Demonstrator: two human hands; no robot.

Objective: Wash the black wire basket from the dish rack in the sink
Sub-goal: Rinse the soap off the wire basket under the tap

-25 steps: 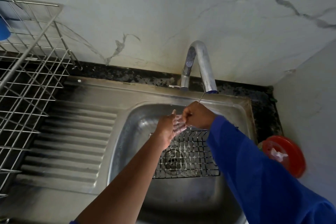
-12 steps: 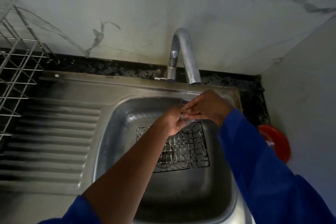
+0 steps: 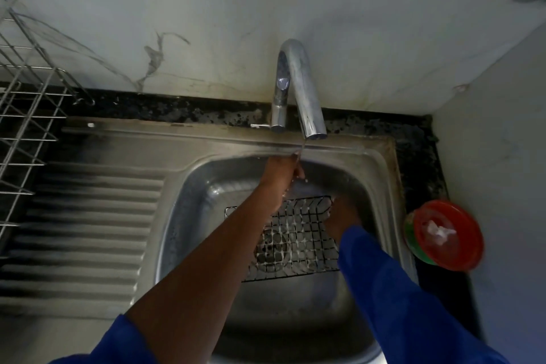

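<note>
Partly, right hand (image 3: 342, 216) (fingers unclear) hides black wire basket (image 3: 295, 233).

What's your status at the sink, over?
Left hand empty under faucet stream. Right hand at black wire basket right rim, grip unclear. Basket flat on sink floor. Nothing blocking.

A chrome tap (image 3: 298, 89) curves up from the back edge and bends forward; a thin stream (image 3: 303, 146) runs from its spout; a small lever (image 3: 260, 126) juts left at its base; behind it rises a white marble wall (image 3: 206, 23) with grey veins; a black speckled counter (image 3: 177, 111) runs along the wall's foot and turns down the right side; there stands a round tub (image 3: 413, 241), green-sided, under a red lid (image 3: 455, 248) with a white scrap (image 3: 438, 230) on it, near the plain side wall (image 3: 502, 156).
</note>
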